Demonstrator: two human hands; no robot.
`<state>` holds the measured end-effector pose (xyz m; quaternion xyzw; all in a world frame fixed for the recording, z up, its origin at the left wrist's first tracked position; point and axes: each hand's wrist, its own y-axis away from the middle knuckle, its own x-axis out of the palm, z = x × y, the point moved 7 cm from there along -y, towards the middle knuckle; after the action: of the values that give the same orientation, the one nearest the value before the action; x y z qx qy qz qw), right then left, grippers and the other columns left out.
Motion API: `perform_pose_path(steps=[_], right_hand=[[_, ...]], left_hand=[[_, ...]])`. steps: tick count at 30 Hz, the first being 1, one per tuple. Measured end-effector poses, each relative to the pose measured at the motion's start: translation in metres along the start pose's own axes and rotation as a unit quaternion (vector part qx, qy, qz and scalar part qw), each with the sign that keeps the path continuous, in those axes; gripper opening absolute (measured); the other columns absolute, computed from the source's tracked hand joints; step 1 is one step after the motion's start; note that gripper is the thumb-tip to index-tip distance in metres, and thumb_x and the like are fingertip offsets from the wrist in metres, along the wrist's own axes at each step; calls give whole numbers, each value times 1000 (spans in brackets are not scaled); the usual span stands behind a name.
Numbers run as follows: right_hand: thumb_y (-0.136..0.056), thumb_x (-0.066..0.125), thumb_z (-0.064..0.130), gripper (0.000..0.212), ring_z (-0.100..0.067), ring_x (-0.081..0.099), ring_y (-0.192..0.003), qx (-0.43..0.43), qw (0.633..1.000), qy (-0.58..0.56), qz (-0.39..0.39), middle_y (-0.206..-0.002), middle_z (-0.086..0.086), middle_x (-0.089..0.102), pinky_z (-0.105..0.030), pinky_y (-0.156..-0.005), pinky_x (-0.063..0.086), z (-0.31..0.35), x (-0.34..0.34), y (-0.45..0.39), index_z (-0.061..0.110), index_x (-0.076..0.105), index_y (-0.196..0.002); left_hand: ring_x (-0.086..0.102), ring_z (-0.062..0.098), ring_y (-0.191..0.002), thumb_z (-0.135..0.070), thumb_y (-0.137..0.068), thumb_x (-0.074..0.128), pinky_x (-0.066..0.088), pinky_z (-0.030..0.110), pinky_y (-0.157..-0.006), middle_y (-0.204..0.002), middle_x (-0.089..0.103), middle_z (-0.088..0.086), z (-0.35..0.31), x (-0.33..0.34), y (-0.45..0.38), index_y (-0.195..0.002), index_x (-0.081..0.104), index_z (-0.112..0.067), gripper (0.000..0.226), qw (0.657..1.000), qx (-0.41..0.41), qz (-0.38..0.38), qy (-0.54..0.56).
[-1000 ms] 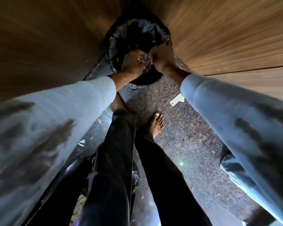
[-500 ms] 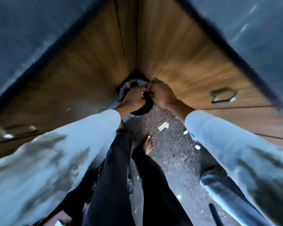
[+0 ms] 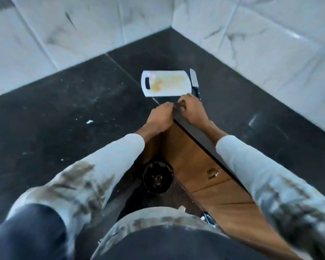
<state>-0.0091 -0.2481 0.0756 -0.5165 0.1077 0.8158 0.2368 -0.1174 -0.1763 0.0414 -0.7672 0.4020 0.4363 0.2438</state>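
My left hand (image 3: 159,117) and my right hand (image 3: 192,109) are held close together over the inner corner of the black countertop (image 3: 73,109). Their curled fingertips almost touch, and I see nothing between them. Just beyond my hands lies a white cutting board (image 3: 167,83) with brownish stains. A knife (image 3: 194,82) lies along its right edge, blade pointing away. Down on the floor, under my arms, stands a round bin lined with a black bag (image 3: 158,177).
White marbled wall tiles (image 3: 83,30) back the L-shaped counter. Wooden cabinet fronts (image 3: 204,184) with a metal handle (image 3: 212,173) run below the right counter edge. White crumbs dot the left counter. A dark-clothed person's leg is at the lower left.
My view and both hands have risen from the bin on the floor up to counter height. The hands stay together.
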Motion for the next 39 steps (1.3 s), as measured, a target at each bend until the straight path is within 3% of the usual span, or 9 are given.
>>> perform_pose_path(steps=[10,19,25,30,36,39], right_hand=[[-92,64,2,22,-31,64,-94,-5,1000,17,10,-112,-12,65,-44,-89,54,26,11,-112,7,70,-113],[-96,68,8,21,-26,66,-97,71,996,30,45,-112,-6,66,-37,-86,55,10,59,-189,12,69,-116],[-97,69,13,20,-26,66,-102,93,993,40,66,-113,-6,69,-35,-88,52,0,77,-227,12,68,-117],[-98,71,15,23,-27,66,-103,79,993,42,82,-115,-8,70,-27,-80,44,-4,90,-263,10,66,-119],[-97,73,18,35,-29,63,-115,34,989,50,133,-129,-10,64,-37,-94,50,-2,112,-297,11,59,-129],[-98,74,23,43,-29,64,-116,37,989,45,134,-139,-9,56,-40,-92,53,-4,122,-307,12,54,-133]], left_hand=[[65,32,-127,-7,-100,54,53,46,-110,-144,62,6,106,-36,-85,-144,57,-16,45,996,-77,-14,33],[62,30,-129,-3,-98,55,51,45,-108,-147,57,5,190,-33,-163,-143,57,-14,46,991,-111,18,72],[63,33,-125,-6,-98,56,52,45,-104,-143,57,5,202,-29,-205,-141,57,-14,44,988,-126,18,93],[62,32,-127,-7,-101,59,53,45,-104,-147,53,5,213,-26,-234,-147,53,-14,47,984,-152,9,95],[62,33,-128,-10,-103,59,53,44,-101,-148,48,6,220,-22,-254,-151,50,-15,49,981,-175,1,87],[62,33,-126,-9,-104,58,56,47,-98,-146,47,7,219,-19,-260,-154,47,-18,52,984,-161,11,74]])
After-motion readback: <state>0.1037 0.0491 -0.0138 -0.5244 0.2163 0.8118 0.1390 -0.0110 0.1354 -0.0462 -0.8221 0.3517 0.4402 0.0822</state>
